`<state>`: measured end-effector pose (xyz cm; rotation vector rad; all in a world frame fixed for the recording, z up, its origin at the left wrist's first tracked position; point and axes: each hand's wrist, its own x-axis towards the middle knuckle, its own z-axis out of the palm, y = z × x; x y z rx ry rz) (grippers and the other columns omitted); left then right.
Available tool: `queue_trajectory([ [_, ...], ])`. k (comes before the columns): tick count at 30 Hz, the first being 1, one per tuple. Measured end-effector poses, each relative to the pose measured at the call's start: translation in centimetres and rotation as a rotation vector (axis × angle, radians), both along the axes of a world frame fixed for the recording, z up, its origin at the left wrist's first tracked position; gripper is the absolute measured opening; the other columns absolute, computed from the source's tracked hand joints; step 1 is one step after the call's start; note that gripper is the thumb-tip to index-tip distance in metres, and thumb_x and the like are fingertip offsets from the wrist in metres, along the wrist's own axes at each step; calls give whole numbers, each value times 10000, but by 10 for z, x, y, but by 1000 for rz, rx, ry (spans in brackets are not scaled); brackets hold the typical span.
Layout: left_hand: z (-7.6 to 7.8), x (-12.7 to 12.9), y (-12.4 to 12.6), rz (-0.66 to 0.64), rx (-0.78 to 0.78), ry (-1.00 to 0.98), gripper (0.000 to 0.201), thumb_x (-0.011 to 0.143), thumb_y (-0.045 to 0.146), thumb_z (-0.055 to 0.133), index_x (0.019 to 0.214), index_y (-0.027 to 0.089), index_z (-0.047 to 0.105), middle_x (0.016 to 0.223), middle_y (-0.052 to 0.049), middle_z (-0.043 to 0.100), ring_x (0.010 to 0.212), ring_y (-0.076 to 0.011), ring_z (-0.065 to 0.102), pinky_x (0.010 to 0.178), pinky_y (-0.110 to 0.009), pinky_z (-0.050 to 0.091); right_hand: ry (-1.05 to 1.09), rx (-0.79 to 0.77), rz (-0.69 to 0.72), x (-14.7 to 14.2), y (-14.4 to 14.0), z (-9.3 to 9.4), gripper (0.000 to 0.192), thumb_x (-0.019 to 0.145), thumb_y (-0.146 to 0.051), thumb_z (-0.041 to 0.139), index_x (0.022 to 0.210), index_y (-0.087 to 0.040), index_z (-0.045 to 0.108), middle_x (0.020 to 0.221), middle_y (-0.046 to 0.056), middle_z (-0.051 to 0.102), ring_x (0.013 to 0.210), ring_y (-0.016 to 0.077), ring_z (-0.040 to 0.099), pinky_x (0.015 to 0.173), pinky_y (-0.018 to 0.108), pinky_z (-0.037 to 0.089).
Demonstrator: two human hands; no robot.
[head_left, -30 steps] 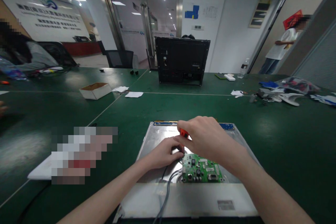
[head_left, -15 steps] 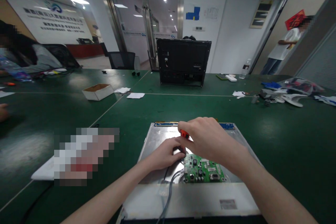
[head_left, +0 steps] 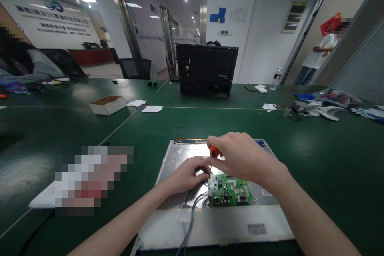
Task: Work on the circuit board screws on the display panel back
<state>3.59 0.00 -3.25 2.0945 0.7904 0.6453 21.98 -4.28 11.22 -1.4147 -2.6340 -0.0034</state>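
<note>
1. One right hand (head_left: pixel 243 160) is clenched around one orange-handled screwdriver (head_left: pixel 215 152), whose thin shaft points down toward the top left corner of the board.
2. One left hand (head_left: pixel 187 176) rests on the panel at about 9 o'clock from the board, fingers curled down beside the screwdriver tip; whether it pinches anything I cannot tell.
3. One green circuit board (head_left: pixel 229 191) lies on one silver metal panel (head_left: pixel 180 156), near its middle, just below both hands.
4. One grey cable (head_left: pixel 190 218) runs from the board's left edge toward 6 o'clock.
5. At 12 o'clock stands one black monitor housing (head_left: pixel 207 70); at 10 o'clock, one open cardboard box (head_left: pixel 107 105) on the green table (head_left: pixel 330 156).
</note>
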Motion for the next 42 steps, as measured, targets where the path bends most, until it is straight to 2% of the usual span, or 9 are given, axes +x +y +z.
queue_trajectory([
  [3, 1, 0, 0, -13, -21, -6, 115, 794, 89, 573, 857, 162, 637, 886, -31, 655, 837, -180, 614, 783, -305, 501, -10, 9, -15, 2, 3, -2, 214, 883, -419, 591, 863, -208, 618, 735, 16, 671, 616, 165, 576, 488, 266, 229],
  [10, 5, 2, -1, 6, 25, 4, 104, 776, 81, 578, 799, 166, 633, 816, -12, 639, 790, -170, 593, 742, -281, 469, -18, -4, -31, 4, 5, -3, 60, 863, -264, 597, 862, -206, 610, 735, 2, 672, 620, 144, 570, 491, 263, 208],
  [13, 5, 3, -1, 1, 37, 11, 93, 775, 88, 582, 789, 165, 632, 805, -13, 641, 784, -172, 590, 735, -279, 463, -8, -12, -15, 5, 4, -3, 57, 844, -227, 584, 882, -186, 594, 785, 17, 684, 634, 147, 573, 498, 266, 222],
  [17, 1, 1, 1, -17, 41, 14, 92, 790, 112, 586, 834, 159, 651, 849, -30, 659, 812, -186, 594, 758, -299, 470, 17, -4, 21, 5, 4, -4, 100, 838, -233, 594, 921, -180, 578, 829, 26, 691, 660, 156, 585, 506, 267, 236],
  [22, -1, 1, 1, 2, 27, 10, 111, 785, 89, 581, 843, 163, 641, 858, -25, 663, 819, -181, 609, 772, -300, 481, 19, 12, 40, 4, 6, -6, 154, 891, -359, 593, 874, -207, 601, 744, 7, 677, 627, 153, 577, 498, 263, 225],
  [25, -1, 1, 0, 3, 19, 14, 99, 789, 91, 578, 828, 164, 632, 832, -19, 658, 799, -177, 607, 752, -292, 483, 0, 40, 42, 2, 7, -7, 138, 893, -320, 581, 828, -201, 605, 708, 7, 663, 606, 142, 560, 499, 268, 211],
  [30, -5, -1, 2, -10, -4, 7, 94, 822, 142, 579, 888, 159, 643, 892, -40, 671, 843, -192, 607, 786, -311, 490, 35, 24, 64, 2, 6, -8, 68, 842, -220, 567, 899, -183, 573, 792, 16, 681, 624, 137, 555, 505, 268, 222],
  [37, 0, 0, 1, 1, 28, 29, 62, 819, 138, 582, 841, 162, 636, 857, -32, 655, 806, -183, 599, 758, -299, 479, 13, -1, 40, 3, 6, -4, 149, 881, -346, 592, 876, -198, 573, 751, 9, 675, 630, 147, 573, 506, 263, 233],
  [42, 4, 1, 0, -2, 31, 31, 51, 816, 125, 589, 809, 163, 622, 821, -17, 643, 777, -169, 591, 733, -282, 476, -7, 32, 42, 2, 7, -6, 41, 868, -235, 563, 868, -194, 563, 726, 7, 667, 603, 144, 568, 491, 265, 208],
])
